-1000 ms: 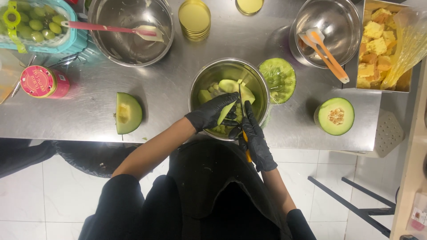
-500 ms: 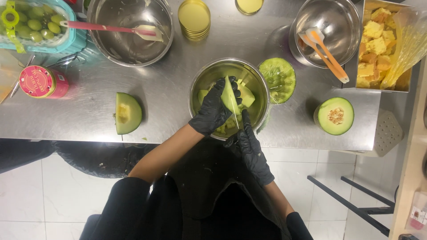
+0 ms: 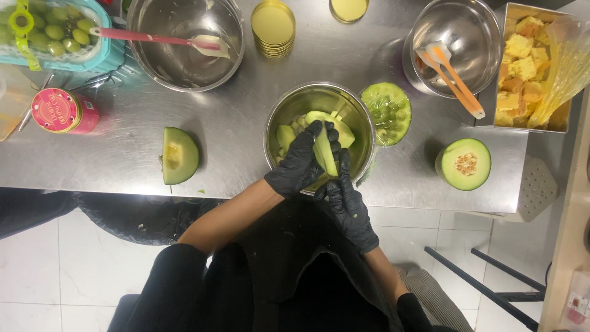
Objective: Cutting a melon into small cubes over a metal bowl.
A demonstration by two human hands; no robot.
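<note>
My left hand (image 3: 300, 165), in a black glove, holds a pale green melon slice (image 3: 324, 150) upright over a steel bowl (image 3: 364, 120) at the counter's near edge. Several peeled melon pieces (image 3: 286, 135) lie inside the bowl. My right hand (image 3: 348, 206), also gloved in black, is just below the slice, its fingers curled and its fingertips against the slice's lower right side. Whether it holds a tool is hidden.
On the steel counter (image 3: 233, 117): a melon wedge (image 3: 178, 155) to the left, a wrapped melon half (image 3: 387, 110) and a cut half (image 3: 466, 163) to the right. Behind are a big bowl (image 3: 184, 61) with a pink spatula, gold lids (image 3: 273, 24), a second bowl (image 3: 455, 31), a tray of yellow cubes (image 3: 522, 61), a pink can (image 3: 61, 110) and grapes (image 3: 55, 27).
My left hand has lifted the melon slice and turned it upright over the bowl. My right hand drew back toward me, then came up against the slice again.
</note>
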